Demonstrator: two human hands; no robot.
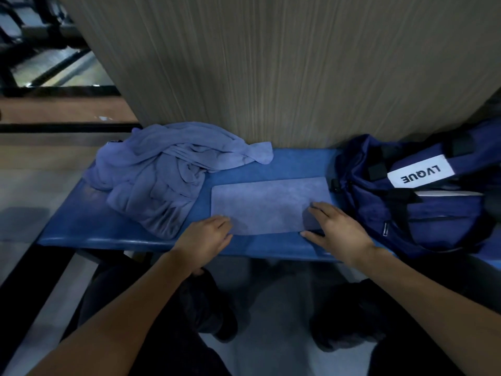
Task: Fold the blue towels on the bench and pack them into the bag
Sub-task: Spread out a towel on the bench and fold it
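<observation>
A flat, partly folded blue towel [268, 204] is lying in the middle of the frame on the blue table [81, 226]. It is being pressed at its 2 lower corners. The left hand [207, 237] is resting with straight, relaxed fingers on the lower left corner. The right hand [334, 229] is laid with spread fingers on the lower right corner, where a small flap of cloth seems to be turned up; whether it is being pinched cannot be told.

A heap of unfolded towels [162, 175] is lying at the centre left, just beside the flat one. The dark blue bag [423, 202] is standing at the right edge of the frame, near the folded towel, and its zip seems to be partly open.

The cloth is judged to be light, soft and limp, so it will probably sag when lifted. It is better taken at 2 corners or supported from below, so that the fold is not lost.
</observation>
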